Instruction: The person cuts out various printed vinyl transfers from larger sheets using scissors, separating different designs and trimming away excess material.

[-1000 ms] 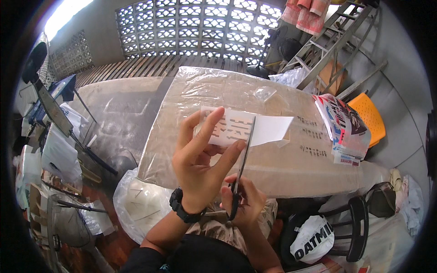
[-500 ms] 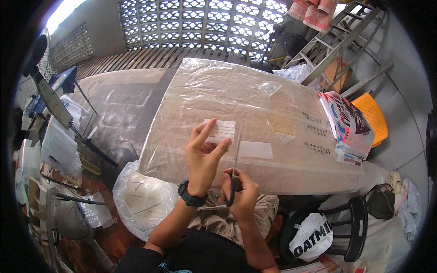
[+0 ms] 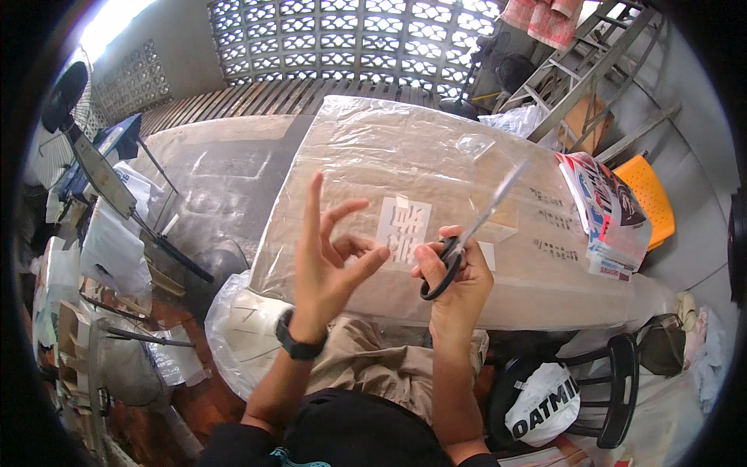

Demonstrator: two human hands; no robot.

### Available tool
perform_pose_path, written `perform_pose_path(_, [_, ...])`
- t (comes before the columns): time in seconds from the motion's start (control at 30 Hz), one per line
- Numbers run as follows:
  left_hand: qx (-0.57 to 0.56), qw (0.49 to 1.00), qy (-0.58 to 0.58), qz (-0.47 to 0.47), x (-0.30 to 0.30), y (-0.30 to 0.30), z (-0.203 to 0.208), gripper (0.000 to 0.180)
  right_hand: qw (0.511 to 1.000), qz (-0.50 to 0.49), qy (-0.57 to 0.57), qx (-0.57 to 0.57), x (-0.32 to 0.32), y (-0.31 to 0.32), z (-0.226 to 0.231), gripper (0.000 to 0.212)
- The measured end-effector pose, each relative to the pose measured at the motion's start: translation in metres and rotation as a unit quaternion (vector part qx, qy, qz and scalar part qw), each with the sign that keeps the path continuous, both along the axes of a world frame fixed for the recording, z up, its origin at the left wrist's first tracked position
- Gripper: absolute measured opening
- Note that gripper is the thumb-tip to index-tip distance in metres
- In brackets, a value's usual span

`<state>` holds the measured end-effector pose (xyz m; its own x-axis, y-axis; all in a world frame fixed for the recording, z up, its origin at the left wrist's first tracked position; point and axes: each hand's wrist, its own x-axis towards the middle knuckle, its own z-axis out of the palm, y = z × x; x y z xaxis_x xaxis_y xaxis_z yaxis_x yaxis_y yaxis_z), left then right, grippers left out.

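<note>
A pair of scissors (image 3: pixel 489 204) with black handles is in my right hand (image 3: pixel 461 288), its blades aimed up and to the right over the table. A small white paper card (image 3: pixel 387 226) with rows of grey, cut-out-looking characters stands between my hands. Its lower right corner meets my right thumb and seems pinched there. My left hand (image 3: pixel 323 261) is open beside the card, fingers spread, with the thumb tip close to its left edge; whether they touch I cannot tell. Another white paper piece (image 3: pixel 487 254) lies on the table, partly behind my right hand.
The table (image 3: pixel 334 148) is covered in brown board under clear plastic. Newspapers or flyers (image 3: pixel 599 210) lie at its right end, by an orange chair (image 3: pixel 650 201). A plastic-wrapped white stool (image 3: pixel 253 335) stands front left, a black chair (image 3: pixel 615 389) front right, a ladder (image 3: pixel 576 78) behind.
My left fingers have spread and let go of the card, which now shows its other face nearer my right hand. The scissors have swung up and to the right.
</note>
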<state>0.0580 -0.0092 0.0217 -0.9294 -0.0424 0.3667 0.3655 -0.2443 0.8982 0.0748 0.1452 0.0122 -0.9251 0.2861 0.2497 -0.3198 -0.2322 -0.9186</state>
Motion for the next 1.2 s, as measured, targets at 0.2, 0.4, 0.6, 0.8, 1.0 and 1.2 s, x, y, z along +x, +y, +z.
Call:
perform_pose_path(0.2, [0.0, 0.982, 0.144, 0.119, 0.02, 0.013, -0.017, 0.056, 0.996, 0.05, 0.06, -0.034, 0.017, -0.003, -0.01, 0.037])
perform_pose_path(0.4, [-0.049, 0.971, 0.193, 0.135, 0.015, 0.005, 0.012, 0.046, 0.972, 0.144, 0.081, 0.168, 0.059, 0.015, -0.039, 0.04])
perform_pose_path(0.6, [0.001, 0.982, 0.159, 0.104, 0.019, 0.017, 0.024, 0.046, 0.961, 0.15, 0.069, 0.22, 0.066, 0.002, -0.038, 0.027])
perform_pose_path(0.8, [-0.052, 0.977, 0.181, 0.103, 0.019, 0.016, 0.025, 0.046, 0.957, 0.1, 0.104, 0.251, 0.063, -0.001, -0.032, 0.029])
perform_pose_path(1.0, [-0.046, 0.98, 0.158, 0.109, 0.021, 0.021, 0.026, 0.046, 0.959, 0.082, 0.101, 0.251, 0.063, -0.005, -0.034, 0.028])
perform_pose_path(1.2, [-0.068, 0.981, 0.141, 0.117, 0.022, 0.022, 0.027, 0.047, 0.954, 0.081, 0.077, 0.278, 0.065, -0.003, -0.036, 0.03])
